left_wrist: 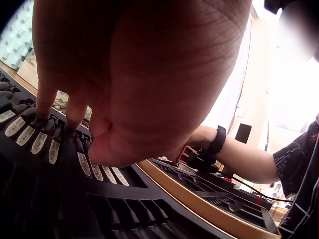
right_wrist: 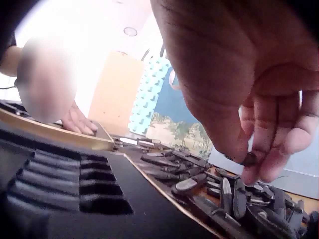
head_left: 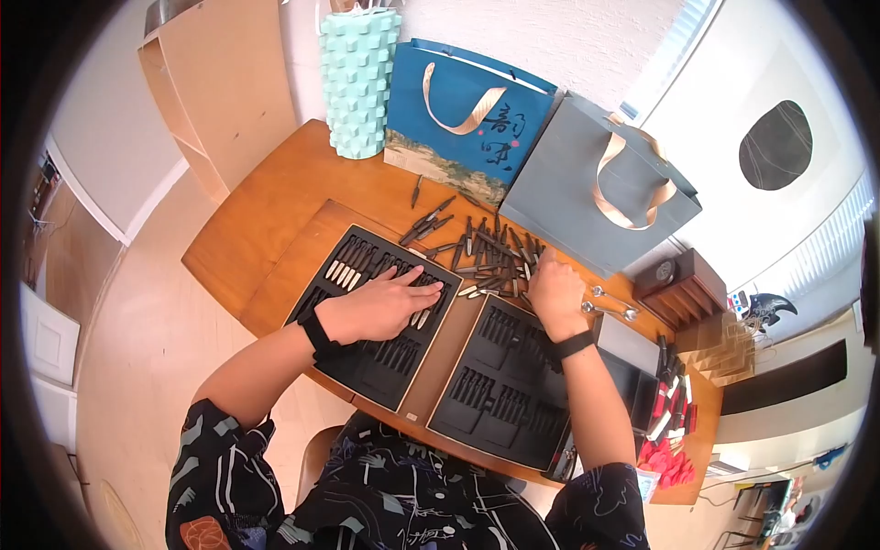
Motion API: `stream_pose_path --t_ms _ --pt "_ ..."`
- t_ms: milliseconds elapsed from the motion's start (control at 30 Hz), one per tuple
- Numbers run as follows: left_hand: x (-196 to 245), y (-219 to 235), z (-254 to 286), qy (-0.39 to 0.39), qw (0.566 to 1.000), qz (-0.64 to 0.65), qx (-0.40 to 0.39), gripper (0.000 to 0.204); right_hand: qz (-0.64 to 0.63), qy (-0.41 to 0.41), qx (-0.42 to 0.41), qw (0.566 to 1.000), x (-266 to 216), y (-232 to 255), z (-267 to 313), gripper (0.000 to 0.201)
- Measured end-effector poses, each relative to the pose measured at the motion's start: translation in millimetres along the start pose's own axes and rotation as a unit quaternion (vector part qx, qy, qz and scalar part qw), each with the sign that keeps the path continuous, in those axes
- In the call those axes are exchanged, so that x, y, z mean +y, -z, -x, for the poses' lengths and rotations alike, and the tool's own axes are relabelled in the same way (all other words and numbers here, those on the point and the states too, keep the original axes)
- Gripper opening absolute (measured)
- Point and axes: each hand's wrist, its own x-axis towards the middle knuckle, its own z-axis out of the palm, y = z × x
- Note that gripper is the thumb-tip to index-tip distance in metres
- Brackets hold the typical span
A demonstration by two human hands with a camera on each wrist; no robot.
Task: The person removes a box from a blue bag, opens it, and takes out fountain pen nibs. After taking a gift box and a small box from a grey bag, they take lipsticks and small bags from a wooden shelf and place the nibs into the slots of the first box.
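My left hand (head_left: 380,307) lies over the left half of a black slotted case (head_left: 371,371), its fingers extended. In the left wrist view its fingertips touch dark pieces with pale labelled tips (left_wrist: 55,151) standing in a row of slots. My right hand (head_left: 557,293) is above the right end of a loose pile of black pieces (head_left: 495,252), behind the case's right half (head_left: 477,408). The right wrist view shows its thumb and fingers pinching a small dark piece (right_wrist: 247,159), mostly hidden by them, over the pile (right_wrist: 239,199).
Behind the pile stand a blue paper bag (head_left: 458,110), a grey bag (head_left: 577,192) and a mint textured vase (head_left: 357,87). To the right are shiny metal tools (head_left: 614,304), a brown wooden box (head_left: 687,289) and red and white items (head_left: 674,403) near the table's edge.
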Motion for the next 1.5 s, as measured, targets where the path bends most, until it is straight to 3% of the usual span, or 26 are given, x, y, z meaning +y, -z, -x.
stream_pose_path --t_ms 33,100,167,233,367,500,700,867,1033,1133,1267,1333,1500 --pt "0.4 0.4 0.5 0.003 1.0 0.001 0.0 0.062 0.0 0.003 -0.001 1.0 -5.5 14.2 3.4 0.019" --pt "1.4 2.0 1.0 -0.001 1.0 0.01 0.004 0.061 -0.127 0.061 0.01 0.99 -14.5 41.8 11.1 0.014" --pt "0.2 0.1 0.5 -0.001 1.0 0.01 0.007 0.061 -0.195 0.093 0.029 0.976 -15.1 42.2 14.4 0.017" --pt "0.1 -0.4 0.1 -0.003 1.0 0.009 0.01 0.061 -0.334 0.109 -0.02 0.936 -29.0 61.7 22.1 0.024" --pt "1.4 0.4 0.1 -0.002 1.0 0.01 0.016 0.06 -0.386 0.104 -0.033 0.916 -51.5 75.8 31.7 0.022" --pt "0.8 -3.5 1.4 -0.002 1.0 0.005 0.027 0.061 -0.39 0.196 0.017 0.9 -69.8 81.5 38.7 0.014" --pt "3.4 0.3 1.2 0.017 0.999 0.029 0.007 0.062 -0.412 0.223 0.015 0.883 -81.9 49.0 46.2 0.017" --pt "5.4 2.3 2.2 0.016 1.0 0.02 0.014 0.062 -0.315 0.291 0.05 0.902 -83.9 33.3 53.4 0.016" --pt "-1.2 6.2 -4.8 0.02 0.999 0.042 0.009 0.06 -0.263 0.315 0.003 0.912 -89.7 34.0 72.5 0.019" --pt "-3.1 6.7 -8.6 0.009 0.995 0.054 0.084 0.052 -0.236 0.328 -0.014 0.915 -92.9 29.9 80.2 0.019" --pt "-4.3 12.0 -10.9 -0.026 0.997 -0.005 0.074 0.053 -0.207 0.335 -0.002 0.919 -99.5 26.6 85.3 0.018" --pt "-6.6 9.9 -12.9 -0.038 0.999 -0.008 0.031 0.052 -0.195 0.339 0.024 0.92 -102.6 23.5 87.8 0.018" --pt "-3.2 10.3 -11.0 -0.033 0.999 -0.006 0.029 0.054 -0.186 0.359 -0.004 0.915 -104.6 19.8 93.5 0.014"
